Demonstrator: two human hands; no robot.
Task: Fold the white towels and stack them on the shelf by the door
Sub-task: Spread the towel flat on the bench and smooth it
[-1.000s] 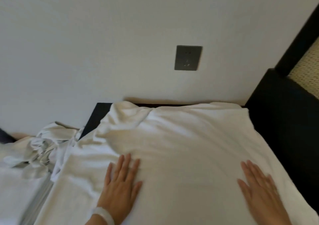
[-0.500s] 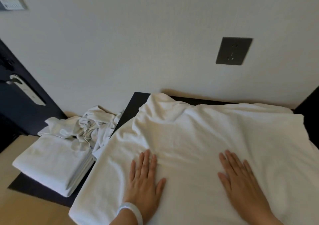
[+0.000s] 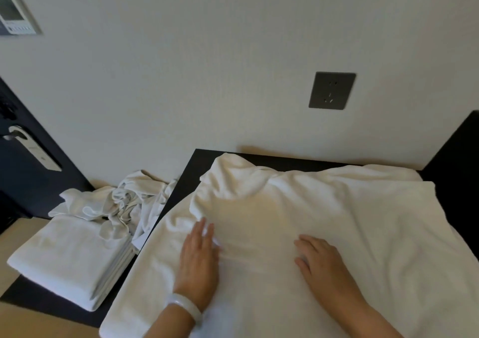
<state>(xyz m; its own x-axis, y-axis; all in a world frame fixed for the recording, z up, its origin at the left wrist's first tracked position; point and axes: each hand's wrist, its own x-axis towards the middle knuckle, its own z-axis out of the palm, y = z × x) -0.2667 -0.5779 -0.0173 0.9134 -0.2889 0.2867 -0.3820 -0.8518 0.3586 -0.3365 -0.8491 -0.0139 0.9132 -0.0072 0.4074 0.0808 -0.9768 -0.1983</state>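
Observation:
A large white towel (image 3: 324, 208) lies spread over a black surface (image 3: 197, 164) against the wall, wrinkled along its far edge. My left hand (image 3: 198, 262), with a white bangle at the wrist, lies flat on the towel's left part, fingers straight and close together. My right hand (image 3: 321, 262) rests on the towel's middle with its fingers slightly bent. To the left, on a lower dark shelf (image 3: 39, 298), sits a stack of folded white towels (image 3: 64, 257) with a crumpled white cloth (image 3: 121, 200) lying on its far end.
A dark door with a metal handle (image 3: 31, 148) stands at the far left. A grey wall socket (image 3: 331, 90) is above the towel, and a control panel (image 3: 13, 13) at top left. A black panel (image 3: 456, 153) rises at the right.
The view has swung left, bringing the folded stack and door into sight. Both hands have slid leftward across the towel, and my right hand has come in from the right edge toward the middle.

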